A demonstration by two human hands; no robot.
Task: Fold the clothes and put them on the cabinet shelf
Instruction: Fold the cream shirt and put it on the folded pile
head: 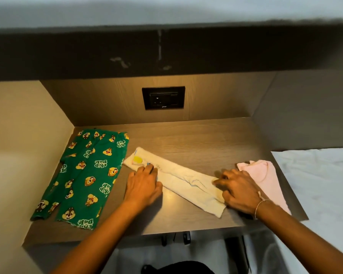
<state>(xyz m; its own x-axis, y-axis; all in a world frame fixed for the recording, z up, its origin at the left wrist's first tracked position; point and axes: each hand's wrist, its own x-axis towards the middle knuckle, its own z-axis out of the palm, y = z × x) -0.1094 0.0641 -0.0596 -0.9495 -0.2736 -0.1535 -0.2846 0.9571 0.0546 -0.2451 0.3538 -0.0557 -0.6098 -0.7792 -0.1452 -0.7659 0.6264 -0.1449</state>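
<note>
A cream garment (178, 176), folded into a long narrow strip, lies diagonally across the middle of the wooden shelf (196, 135). My left hand (143, 186) presses flat on its upper left part, near a yellow print. My right hand (240, 189) rests on its lower right end, fingers curled onto the cloth. Green cartoon-print trousers (87, 175) lie spread flat at the shelf's left. A pink garment (265, 178) lies bunched at the right, partly under my right wrist.
The shelf is a recess with side walls and a dark overhang (166, 52) above. A black wall socket (163, 97) sits in the back panel. White bedding (321, 175) lies off the right edge. Dark items show below the front edge.
</note>
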